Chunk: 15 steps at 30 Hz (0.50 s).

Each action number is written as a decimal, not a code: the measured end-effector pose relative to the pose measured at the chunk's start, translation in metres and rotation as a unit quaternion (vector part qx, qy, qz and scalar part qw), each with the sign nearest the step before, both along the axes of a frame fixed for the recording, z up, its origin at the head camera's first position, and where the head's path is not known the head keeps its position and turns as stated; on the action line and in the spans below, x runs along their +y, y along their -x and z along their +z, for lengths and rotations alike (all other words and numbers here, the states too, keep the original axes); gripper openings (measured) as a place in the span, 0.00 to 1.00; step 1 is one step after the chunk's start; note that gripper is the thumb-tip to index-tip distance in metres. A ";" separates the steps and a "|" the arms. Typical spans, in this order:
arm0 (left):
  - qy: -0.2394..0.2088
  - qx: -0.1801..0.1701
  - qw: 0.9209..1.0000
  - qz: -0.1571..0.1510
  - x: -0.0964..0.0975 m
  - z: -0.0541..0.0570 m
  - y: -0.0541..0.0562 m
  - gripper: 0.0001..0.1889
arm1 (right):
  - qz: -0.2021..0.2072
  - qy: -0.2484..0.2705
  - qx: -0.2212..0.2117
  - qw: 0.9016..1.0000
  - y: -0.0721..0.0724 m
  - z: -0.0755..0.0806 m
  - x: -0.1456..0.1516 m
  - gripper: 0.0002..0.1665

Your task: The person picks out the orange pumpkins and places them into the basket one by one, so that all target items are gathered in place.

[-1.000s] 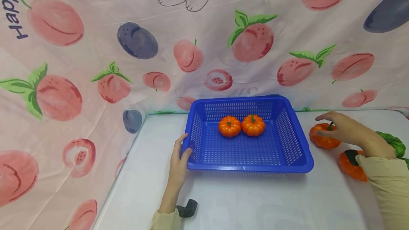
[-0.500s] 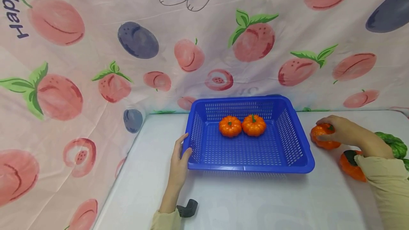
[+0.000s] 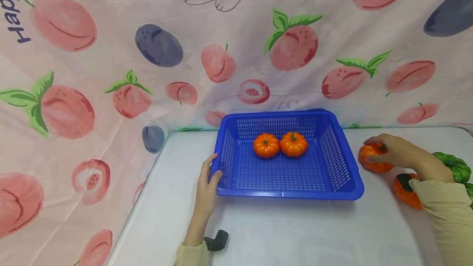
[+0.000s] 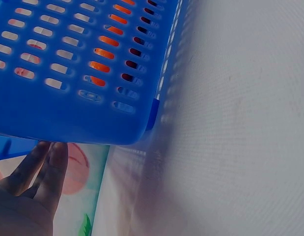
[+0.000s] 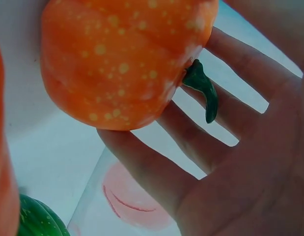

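Observation:
At the left side of a blue plastic basket (image 3: 284,195), my left hand (image 3: 206,190) grips the rim, thumb at the top edge and fingers along the outer wall. The left wrist view has those fingertips (image 4: 57,155) against the basket's slotted wall (image 4: 68,115). Two small orange pumpkins (image 3: 266,146) sit side by side inside, toward the back. To the basket's right, my right hand (image 3: 397,151) holds another orange pumpkin (image 3: 369,160) low at the table. Seen from the right wrist, its fingers spread round the speckled pumpkin (image 5: 122,64), with the curved green stem facing the palm.
A darker-topped orange pumpkin (image 3: 405,194) lies just in front of the right hand, partly behind the sleeve. Green ribbed gourds (image 3: 458,168) are at the right edge. A black angled piece (image 3: 218,241) is by the left wrist. Fruit-print cloth (image 3: 229,24) hangs behind the white table (image 3: 281,233).
My right hand has come down and its fingers have drawn in round the pumpkin on the right. The left hand and the basket stay where they were.

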State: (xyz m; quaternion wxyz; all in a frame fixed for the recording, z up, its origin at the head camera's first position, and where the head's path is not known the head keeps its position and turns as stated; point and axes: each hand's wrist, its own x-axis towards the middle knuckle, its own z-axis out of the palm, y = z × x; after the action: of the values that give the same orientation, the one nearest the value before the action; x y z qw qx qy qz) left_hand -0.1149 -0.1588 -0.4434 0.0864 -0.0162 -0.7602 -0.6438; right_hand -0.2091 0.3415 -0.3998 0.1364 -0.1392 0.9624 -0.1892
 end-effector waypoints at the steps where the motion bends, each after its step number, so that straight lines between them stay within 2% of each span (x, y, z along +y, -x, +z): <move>1: 0.000 0.000 1.000 0.000 0.000 0.000 0.000 0.25 | -0.001 0.000 0.000 1.000 0.000 0.000 0.000 0.38; 15: 0.013 -0.002 1.000 0.005 0.001 0.002 -0.001 0.25 | -0.009 -0.001 0.005 1.000 -0.003 0.001 -0.001 0.37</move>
State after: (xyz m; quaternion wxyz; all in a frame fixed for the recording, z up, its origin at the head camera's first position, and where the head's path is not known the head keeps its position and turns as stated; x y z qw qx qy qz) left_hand -0.1139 -0.1579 -0.4417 0.0880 -0.0126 -0.7686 -0.6336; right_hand -0.2065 0.3404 -0.3991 0.1297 -0.1310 0.9646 -0.1885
